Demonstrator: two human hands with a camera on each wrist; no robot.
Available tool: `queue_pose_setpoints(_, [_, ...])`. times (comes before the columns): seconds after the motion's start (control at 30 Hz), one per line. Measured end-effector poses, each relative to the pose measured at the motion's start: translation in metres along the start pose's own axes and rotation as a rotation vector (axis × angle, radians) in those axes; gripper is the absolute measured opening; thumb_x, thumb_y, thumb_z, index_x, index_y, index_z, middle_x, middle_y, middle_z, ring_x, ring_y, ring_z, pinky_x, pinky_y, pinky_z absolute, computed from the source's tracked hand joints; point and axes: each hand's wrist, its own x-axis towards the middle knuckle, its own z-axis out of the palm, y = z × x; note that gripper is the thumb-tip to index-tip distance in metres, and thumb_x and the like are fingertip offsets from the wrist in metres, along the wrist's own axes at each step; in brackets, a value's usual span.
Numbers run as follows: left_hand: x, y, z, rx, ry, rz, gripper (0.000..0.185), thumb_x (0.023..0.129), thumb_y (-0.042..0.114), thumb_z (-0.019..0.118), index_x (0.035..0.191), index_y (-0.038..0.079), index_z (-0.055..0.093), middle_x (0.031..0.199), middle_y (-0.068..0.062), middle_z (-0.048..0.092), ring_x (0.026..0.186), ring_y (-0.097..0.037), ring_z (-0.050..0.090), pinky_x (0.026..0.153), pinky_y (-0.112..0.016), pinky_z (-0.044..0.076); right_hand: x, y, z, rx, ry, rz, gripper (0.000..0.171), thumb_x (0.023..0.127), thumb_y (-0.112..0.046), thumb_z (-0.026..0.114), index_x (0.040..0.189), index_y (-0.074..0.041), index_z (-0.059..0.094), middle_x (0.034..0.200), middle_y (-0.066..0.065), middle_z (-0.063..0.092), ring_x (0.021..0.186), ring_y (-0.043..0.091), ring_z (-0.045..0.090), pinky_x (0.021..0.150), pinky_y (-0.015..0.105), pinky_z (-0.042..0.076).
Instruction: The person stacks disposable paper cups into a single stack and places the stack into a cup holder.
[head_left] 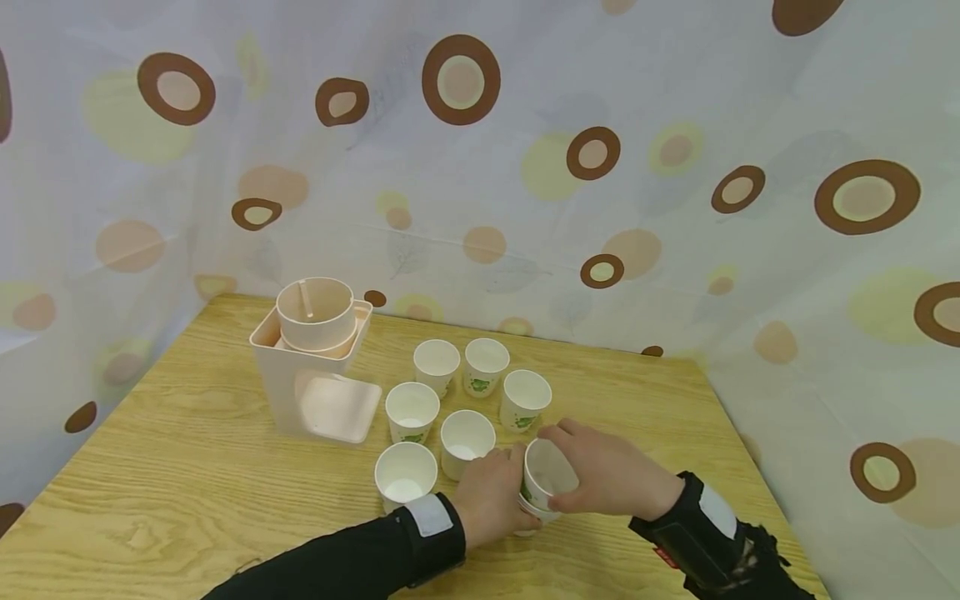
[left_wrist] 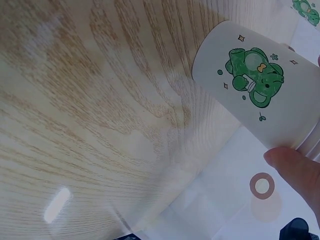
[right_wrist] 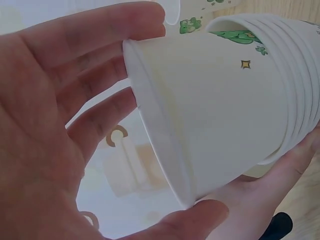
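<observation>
**A:** What do you hold just now?

**B:** I hold a stack of paper cups, nested one inside another, at the near edge of the wooden table. It is tilted, with the mouth turned up and toward me. My right hand has its fingers and thumb curled around the topmost cup near the rim. My left hand grips the lower cups of the stack; in the left wrist view I see only my thumb pressing on a cup with a green frog print.

**A:** And around the stack?

**B:** Six single paper cups stand upright just beyond my hands. The nearest one is just beside my left hand. Farther to the left stands a beige plastic dispenser with a round container on top. A dotted curtain hangs behind the table.

**A:** What could go wrong, in your opinion?

**B:** I think the cups may be stuck tightly, so two could come off together instead of one. If I squeeze harder to separate them, the thin rim could be crushed. Also my left hand is very close to the standing cups; a sudden pull could push my knuckles into the nearest one and knock it over, and then maybe its neighbours. Some of them seem to have something white inside, but I cannot tell exactly what.
</observation>
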Motion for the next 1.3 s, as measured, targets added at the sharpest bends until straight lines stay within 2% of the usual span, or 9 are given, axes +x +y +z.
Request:
queue_pose_setpoints(0.3, [-0.001, 0.001, -0.002, 0.006, -0.004, -0.006, 0.069, 0.062, 0.043, 0.083, 0.112, 0.008, 0.05, 0.099, -0.003, 0.065, 0.086, -0.016, 0.06, 0.069, -0.028, 0.048, 0.002, 0.0, 0.003, 0.052, -0.056, -0.02, 0.064, 0.067, -0.025, 0.079, 0.122, -0.006, 0.051, 0.109, 0.008, 0.055, 0.086, 0.019, 0.057, 0.068, 0.033, 0.049])
queue_pose_setpoints(0.67, [-0.001, 0.0, -0.002, -0.006, -0.01, 0.0, 0.069, 0.061, 0.042, 0.083, 0.111, 0.007, 0.051, 0.097, -0.003, 0.065, 0.086, -0.015, 0.059, 0.07, -0.025, 0.048, 0.007, 0.002, 0.014, -0.001, -0.053, -0.022, 0.068, 0.065, -0.024, 0.08, 0.123, -0.003, 0.05, 0.108, 0.008, 0.055, 0.085, 0.017, 0.058, 0.07, 0.033, 0.051])
queue_pose_setpoints(0.93, [-0.002, 0.002, -0.003, -0.035, -0.028, -0.042, 0.09, 0.061, 0.042, 0.084, 0.129, 0.003, 0.04, 0.102, -0.009, 0.065, 0.09, -0.019, 0.062, 0.075, -0.028, 0.05, 0.01, 0.003, 0.021, -0.027, -0.056, -0.042, 0.076, 0.063, -0.026, 0.081, 0.127, -0.001, 0.049, 0.107, 0.011, 0.057, 0.08, 0.017, 0.058, 0.069, 0.032, 0.051])
queue_pose_setpoints(1.3, [-0.001, 0.002, -0.004, -0.026, -0.032, -0.038, 0.092, 0.061, 0.042, 0.084, 0.131, 0.002, 0.038, 0.102, -0.01, 0.065, 0.09, -0.02, 0.062, 0.074, -0.029, 0.051, 0.014, 0.004, 0.023, 0.0, -0.064, -0.034, 0.079, 0.062, -0.028, 0.082, 0.128, -0.001, 0.047, 0.11, 0.013, 0.057, 0.085, 0.02, 0.059, 0.072, 0.037, 0.051])
